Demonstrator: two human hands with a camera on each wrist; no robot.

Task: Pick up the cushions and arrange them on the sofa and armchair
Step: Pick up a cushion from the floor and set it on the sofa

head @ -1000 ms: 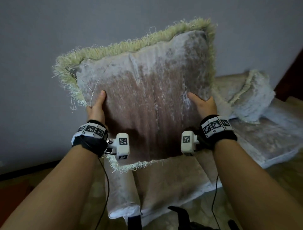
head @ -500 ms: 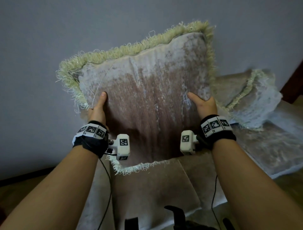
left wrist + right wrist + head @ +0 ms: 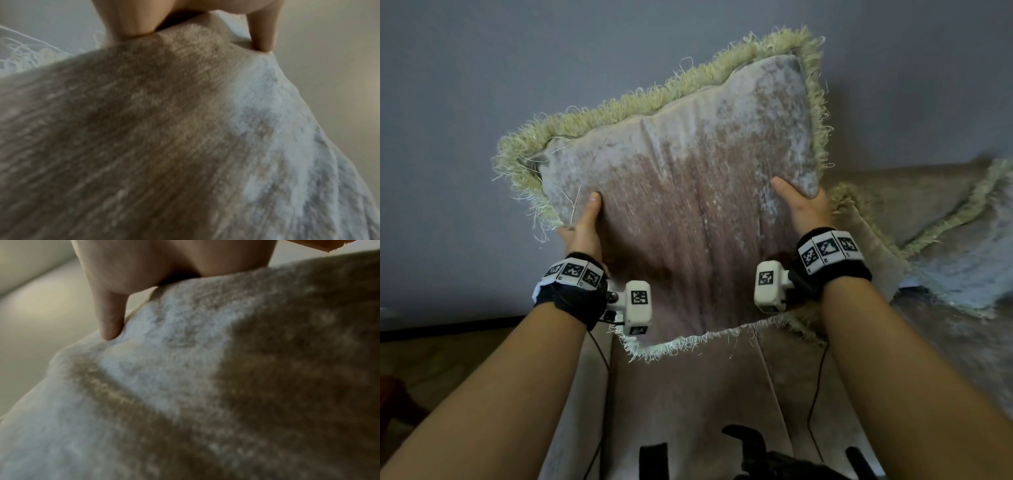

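I hold a square beige velvet cushion (image 3: 688,192) with a pale green fringe up in front of the grey wall, tilted with its right corner highest. My left hand (image 3: 585,226) grips its left edge, thumb on the front face. My right hand (image 3: 803,202) grips its right edge the same way. The fingers behind the cushion are hidden. In both wrist views the cushion cloth (image 3: 164,146) (image 3: 205,386) fills the picture with a thumb pressed into it. Below the cushion is the beige armchair seat (image 3: 705,411). A second fringed cushion (image 3: 955,260) lies to the right.
The grey wall (image 3: 482,102) stands close behind the cushion. A dark skirting board (image 3: 448,323) and brown floor (image 3: 431,363) lie at the lower left. Beige upholstery (image 3: 914,192) extends right behind the second cushion.
The held cushion has stayed in both hands and tilted a little more, right corner up. The view has shifted left, so the seat now lies directly below and the second cushion sits farther right.
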